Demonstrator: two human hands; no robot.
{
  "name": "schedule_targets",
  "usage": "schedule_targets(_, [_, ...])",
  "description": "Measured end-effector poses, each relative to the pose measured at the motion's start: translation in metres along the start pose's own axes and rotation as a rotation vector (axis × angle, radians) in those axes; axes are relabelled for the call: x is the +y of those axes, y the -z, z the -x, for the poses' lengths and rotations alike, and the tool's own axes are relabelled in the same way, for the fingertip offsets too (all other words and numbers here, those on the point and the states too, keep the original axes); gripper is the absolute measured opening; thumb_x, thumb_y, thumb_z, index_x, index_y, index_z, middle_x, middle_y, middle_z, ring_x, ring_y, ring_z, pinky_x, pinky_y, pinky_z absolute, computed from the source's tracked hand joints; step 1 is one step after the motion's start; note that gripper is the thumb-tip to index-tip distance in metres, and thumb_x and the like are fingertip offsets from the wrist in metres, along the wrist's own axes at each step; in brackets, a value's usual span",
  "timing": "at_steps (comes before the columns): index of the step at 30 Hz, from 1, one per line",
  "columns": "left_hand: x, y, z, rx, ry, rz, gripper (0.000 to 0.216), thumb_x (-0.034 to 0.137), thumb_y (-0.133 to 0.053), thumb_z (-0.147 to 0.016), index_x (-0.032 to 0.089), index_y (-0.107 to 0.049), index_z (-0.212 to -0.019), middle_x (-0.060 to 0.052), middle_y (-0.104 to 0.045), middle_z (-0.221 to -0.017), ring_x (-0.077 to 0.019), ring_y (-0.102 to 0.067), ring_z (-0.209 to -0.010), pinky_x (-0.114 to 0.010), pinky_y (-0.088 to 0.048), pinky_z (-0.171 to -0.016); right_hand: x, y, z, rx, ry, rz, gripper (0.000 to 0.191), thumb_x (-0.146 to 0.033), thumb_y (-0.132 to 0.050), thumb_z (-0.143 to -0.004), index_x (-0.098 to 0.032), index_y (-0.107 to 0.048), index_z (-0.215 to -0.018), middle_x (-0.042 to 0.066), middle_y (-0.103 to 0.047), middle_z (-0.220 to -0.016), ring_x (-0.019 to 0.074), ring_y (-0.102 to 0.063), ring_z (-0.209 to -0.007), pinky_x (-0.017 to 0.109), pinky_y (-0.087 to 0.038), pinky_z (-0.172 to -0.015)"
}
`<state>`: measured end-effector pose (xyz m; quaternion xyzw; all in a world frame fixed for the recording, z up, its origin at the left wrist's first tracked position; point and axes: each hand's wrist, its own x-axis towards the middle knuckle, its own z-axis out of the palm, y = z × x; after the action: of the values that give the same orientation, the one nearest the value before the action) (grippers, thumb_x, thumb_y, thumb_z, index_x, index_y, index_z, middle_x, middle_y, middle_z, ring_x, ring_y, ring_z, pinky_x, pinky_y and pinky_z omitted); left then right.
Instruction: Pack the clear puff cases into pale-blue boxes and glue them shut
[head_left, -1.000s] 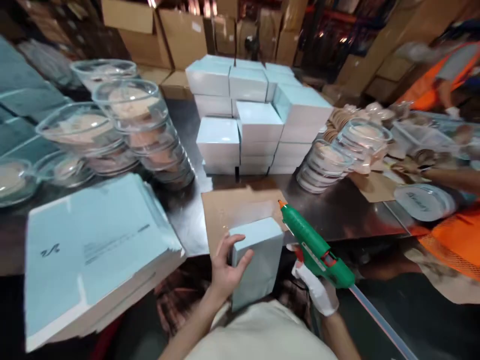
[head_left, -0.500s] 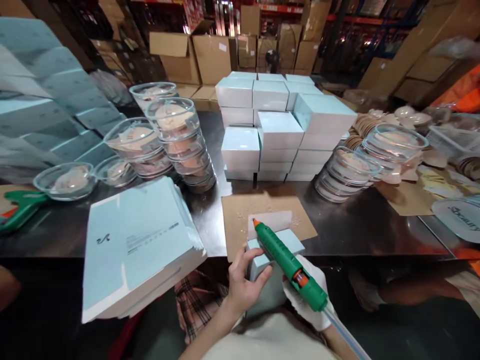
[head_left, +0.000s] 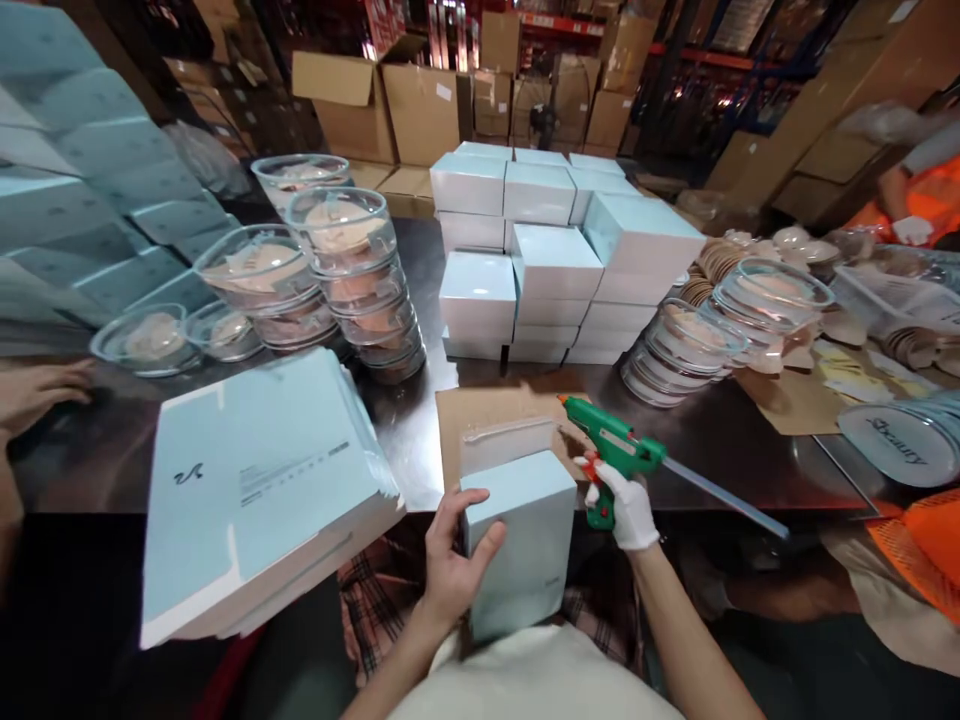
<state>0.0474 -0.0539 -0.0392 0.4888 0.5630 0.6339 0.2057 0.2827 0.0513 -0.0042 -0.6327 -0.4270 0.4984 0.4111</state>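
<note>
My left hand (head_left: 450,560) grips the left side of a pale blue box (head_left: 525,550) held against my lap at the table's front edge. The box's white flap (head_left: 506,443) stands open at the top. My right hand (head_left: 626,505), in a white glove, holds a green glue gun (head_left: 615,450) just right of the box. The gun's orange nozzle points left, near the flap, and a clear glue stick (head_left: 724,493) trails out to the right.
A brown cardboard sheet (head_left: 457,420) lies under the box. A stack of flat blue cartons (head_left: 262,480) sits at left. Finished blue boxes (head_left: 555,260) are piled in the middle, with stacks of clear round containers (head_left: 337,260) either side. Another person's hand (head_left: 37,390) is at far left, and orange vests at right.
The glue gun has lifted off the box top and swung right, now level. The box's flap stands open and the box sits more upright. A person's hand has appeared at far left.
</note>
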Motion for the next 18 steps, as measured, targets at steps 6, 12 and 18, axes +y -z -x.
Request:
schedule_targets(6, [0.002,0.007,-0.003,0.057,0.005,0.006,0.036,0.055,-0.078,-0.085,0.023,-0.076,-0.102,-0.006,-0.076,-0.101,-0.0264,-0.072,-0.103,-0.037,-0.056,-0.094,-0.022,0.003,-0.035,-0.089,-0.111,0.098,0.058,-0.073,-0.065,-0.080,-0.015,-0.072,-0.079,0.014,-0.073,-0.067,0.0253,-0.067,-0.057,0.035,-0.052,-0.054])
schedule_targets(12, [0.003,0.005,-0.005,-0.040,0.004,0.113,0.043,0.063,-0.079,-0.081,0.023,-0.075,-0.099,-0.008,-0.075,-0.103,-0.0275,-0.072,-0.103,-0.038,-0.057,-0.092,-0.051,0.003,0.001,-0.195,0.134,0.093,0.053,-0.062,-0.083,-0.072,-0.019,-0.076,-0.102,0.009,-0.079,-0.104,0.0258,-0.072,-0.097,0.031,-0.056,-0.082])
schedule_targets(18, [0.006,-0.008,0.000,-0.037,0.116,0.243,0.053,0.066,-0.080,-0.079,0.024,-0.063,-0.107,-0.015,-0.065,-0.128,-0.0325,-0.069,-0.120,-0.042,-0.056,-0.096,-0.051,-0.023,0.013,-0.538,0.063,-0.123,0.070,-0.074,-0.088,-0.060,-0.018,-0.073,-0.098,0.007,-0.077,-0.099,0.0247,-0.071,-0.092,0.036,-0.057,-0.087])
